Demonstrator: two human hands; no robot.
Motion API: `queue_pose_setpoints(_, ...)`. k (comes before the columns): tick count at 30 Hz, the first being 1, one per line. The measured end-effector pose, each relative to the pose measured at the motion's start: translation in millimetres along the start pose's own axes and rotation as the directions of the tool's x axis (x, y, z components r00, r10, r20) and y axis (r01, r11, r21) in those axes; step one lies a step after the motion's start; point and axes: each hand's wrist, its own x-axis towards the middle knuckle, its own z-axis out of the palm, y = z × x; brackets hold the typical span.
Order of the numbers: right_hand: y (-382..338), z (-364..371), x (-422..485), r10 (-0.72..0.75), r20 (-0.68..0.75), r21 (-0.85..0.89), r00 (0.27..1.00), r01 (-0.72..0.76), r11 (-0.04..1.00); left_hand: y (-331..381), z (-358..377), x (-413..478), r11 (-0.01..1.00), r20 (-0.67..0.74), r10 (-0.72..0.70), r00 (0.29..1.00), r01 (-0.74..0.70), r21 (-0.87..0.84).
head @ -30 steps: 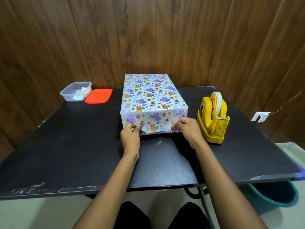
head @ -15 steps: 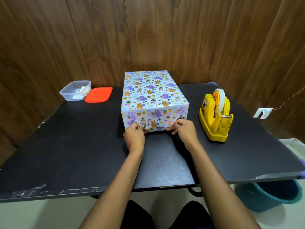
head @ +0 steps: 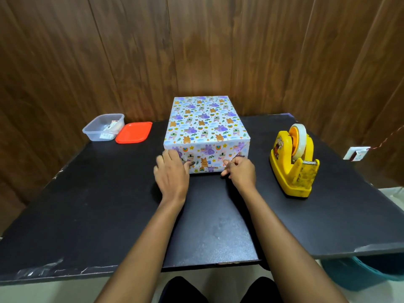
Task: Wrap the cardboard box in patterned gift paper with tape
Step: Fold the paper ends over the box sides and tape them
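Lightly, left hand flat against box, right hand curled

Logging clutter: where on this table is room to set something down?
Bare: left of the pattern-wrapped box, nearer than the clear plastic tub and orange lid; between box and yellow tape dispenser. Crowded: box's near face, with left hand, right hand.

A box sits mid-way across the surface, toward its far edge, with a wall behind it. At the far left stands a tub, and a lid lies flat just beside it on its right. A tape dispenser stands right of the box, well apart from it. The left hand rests against the box's near left corner, and the right hand is at its near right. A bin sits on the floor under the surface's near right corner.
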Motion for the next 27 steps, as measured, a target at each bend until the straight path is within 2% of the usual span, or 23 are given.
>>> queue_pose_setpoints(2,-3,2,4,0.004,-0.006,-0.054,1.000,-0.005,0.999,-7,9,11,0.965,-0.123,0.218,0.968,-0.195,0.178)
queue_pose_setpoints(5,-8,3,11,-0.007,-0.012,-0.143,1.000,0.005,0.990,-13,16,31,0.841,-0.205,0.513,0.833,-0.441,0.313)
queue_pose_setpoints(8,-10,3,22,-0.027,-0.008,-0.230,1.000,0.025,0.973,-15,19,52,0.643,-0.087,0.728,0.680,-0.633,0.432)
queue_pose_setpoints(10,-9,1,30,-0.039,-0.012,-0.265,0.999,0.034,0.964,-15,23,69,0.527,-0.004,0.820,0.573,-0.751,0.398)
queue_pose_setpoints(14,-5,-2,37,-0.074,-0.023,-0.320,0.997,0.063,0.945,-13,30,88,0.346,0.093,0.919,0.384,-0.895,0.282)
queue_pose_setpoints(20,0,-8,41,-0.132,-0.050,-0.502,0.990,0.089,0.861,-18,35,93,0.178,0.129,0.961,0.243,-0.908,0.380)
queue_pose_setpoints(22,-1,-12,41,-0.149,-0.041,-0.550,0.988,0.102,0.829,-19,36,92,0.165,0.117,0.967,0.225,-0.909,0.383)
queue_pose_setpoints(27,-4,-18,41,-0.131,-0.005,-0.576,0.991,0.105,0.811,-18,43,90,0.200,0.108,0.962,0.249,-0.919,0.340)
